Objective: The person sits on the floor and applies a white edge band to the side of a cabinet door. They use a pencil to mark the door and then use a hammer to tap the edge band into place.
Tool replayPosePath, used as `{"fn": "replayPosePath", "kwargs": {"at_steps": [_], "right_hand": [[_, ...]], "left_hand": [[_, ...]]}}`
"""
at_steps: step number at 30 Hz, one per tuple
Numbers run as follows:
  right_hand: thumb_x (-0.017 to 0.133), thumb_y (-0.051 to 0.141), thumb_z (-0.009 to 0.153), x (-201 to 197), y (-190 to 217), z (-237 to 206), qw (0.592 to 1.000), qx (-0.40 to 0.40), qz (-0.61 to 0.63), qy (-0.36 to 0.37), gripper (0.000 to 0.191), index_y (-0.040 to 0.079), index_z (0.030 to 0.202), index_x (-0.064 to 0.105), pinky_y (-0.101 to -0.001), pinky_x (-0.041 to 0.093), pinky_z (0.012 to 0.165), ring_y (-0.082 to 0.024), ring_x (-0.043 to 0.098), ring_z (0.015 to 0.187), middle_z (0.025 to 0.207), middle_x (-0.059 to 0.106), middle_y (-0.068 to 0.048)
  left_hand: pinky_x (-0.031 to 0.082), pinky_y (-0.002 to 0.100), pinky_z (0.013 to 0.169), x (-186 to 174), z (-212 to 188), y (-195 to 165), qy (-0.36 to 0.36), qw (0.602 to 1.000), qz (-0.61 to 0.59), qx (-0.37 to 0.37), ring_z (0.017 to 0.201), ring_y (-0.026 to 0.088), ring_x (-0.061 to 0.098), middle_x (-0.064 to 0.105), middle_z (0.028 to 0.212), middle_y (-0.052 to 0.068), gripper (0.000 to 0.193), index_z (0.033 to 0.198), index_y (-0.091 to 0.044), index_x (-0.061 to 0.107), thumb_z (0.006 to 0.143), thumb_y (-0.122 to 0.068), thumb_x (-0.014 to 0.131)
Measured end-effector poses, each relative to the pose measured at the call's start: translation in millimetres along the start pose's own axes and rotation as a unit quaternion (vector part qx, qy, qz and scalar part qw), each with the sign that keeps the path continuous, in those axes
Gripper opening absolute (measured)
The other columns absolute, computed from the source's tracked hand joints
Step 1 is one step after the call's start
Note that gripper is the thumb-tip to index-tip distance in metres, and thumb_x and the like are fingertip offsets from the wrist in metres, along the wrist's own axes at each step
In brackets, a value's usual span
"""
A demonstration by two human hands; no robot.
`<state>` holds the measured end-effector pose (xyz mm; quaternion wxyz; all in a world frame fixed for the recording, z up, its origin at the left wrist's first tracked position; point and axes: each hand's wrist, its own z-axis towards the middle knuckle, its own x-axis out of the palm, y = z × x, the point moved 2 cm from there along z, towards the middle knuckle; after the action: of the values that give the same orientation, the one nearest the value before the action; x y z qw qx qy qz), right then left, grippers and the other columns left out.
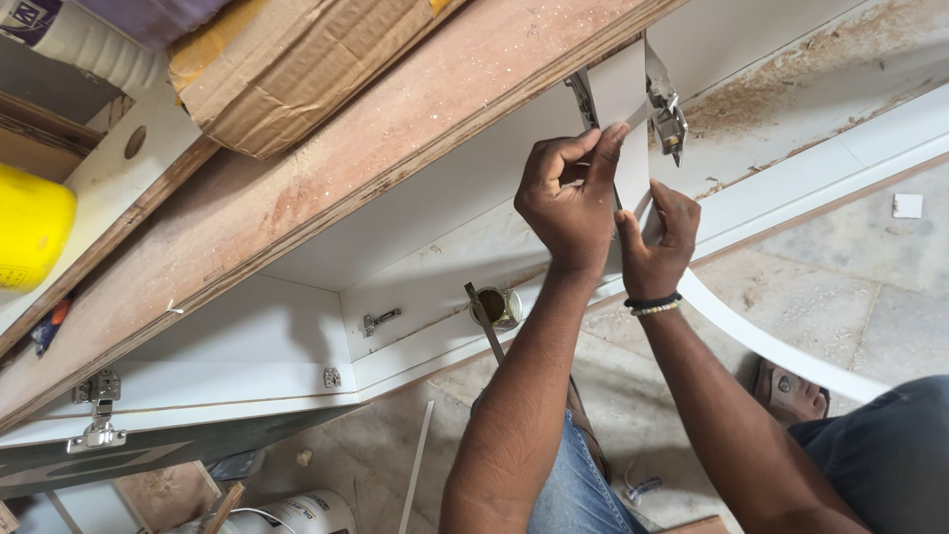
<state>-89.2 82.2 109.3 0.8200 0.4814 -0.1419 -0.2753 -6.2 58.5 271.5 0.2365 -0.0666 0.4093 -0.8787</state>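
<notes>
Two bare hands meet at a white edge-banding strip (623,99) held against the front edge of a cabinet divider, under a plywood top (326,178).

Far left, a yellow container (30,237) and a torn cardboard box (287,59) sit on that dusty top; below them a metal hinge (97,420) hangs on a white panel, and a smaller hinge (379,319) shows on the inner wall beside a small open tin (497,307).

The left hand (568,203) is closed in a pinch, thumb and fingers pressing the strip flat to the divider edge. The right hand (657,247), wearing bead bracelets (652,304) at the wrist, grips the strip just below, fingers curled round it. From there the strip's loose tail (781,346) sweeps down and right in a smooth curve, so it looks thin, light and springy rather than stiff; it seems likely to kink if bent sharply and to slip on its glossy face. A hold at both edges near the contact point, as now, looks safest.

Another hinge (667,114) is mounted just right of the strip. The white shelf (791,89) carries sawdust, and the floor (860,287) is pale stone tile with a sandalled foot (791,391) resting on it.
</notes>
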Motion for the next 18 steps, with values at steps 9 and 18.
{"fn": "replayPosePath", "kwargs": {"at_steps": [9,18], "right_hand": [[0.093,0.017,0.089,9.0,7.8,3.6,0.998,-0.02,-0.035,-0.042,0.054,0.008,0.134,0.065,-0.0377,0.053,0.099,-0.025,0.059,0.115,0.119,0.058,-0.01],[0.092,0.016,0.09,14.0,9.2,3.6,0.998,-0.023,-0.038,-0.049,0.053,0.004,0.132,0.063,-0.0372,0.053,0.093,-0.024,0.055,0.11,0.114,0.058,-0.01]], "left_hand": [[0.063,0.023,0.071,0.0,1.6,-1.5,0.003,1.0,0.0,0.028,0.083,0.011,0.075,0.073,0.094,0.004,0.012,0.093,-0.004,0.071,0.093,-0.01,0.081],[0.063,0.023,0.072,-0.9,4.2,-3.1,0.008,0.999,-0.014,0.03,0.085,0.012,0.075,0.073,0.095,0.005,0.011,0.095,-0.003,0.071,0.094,-0.01,0.08]]}}
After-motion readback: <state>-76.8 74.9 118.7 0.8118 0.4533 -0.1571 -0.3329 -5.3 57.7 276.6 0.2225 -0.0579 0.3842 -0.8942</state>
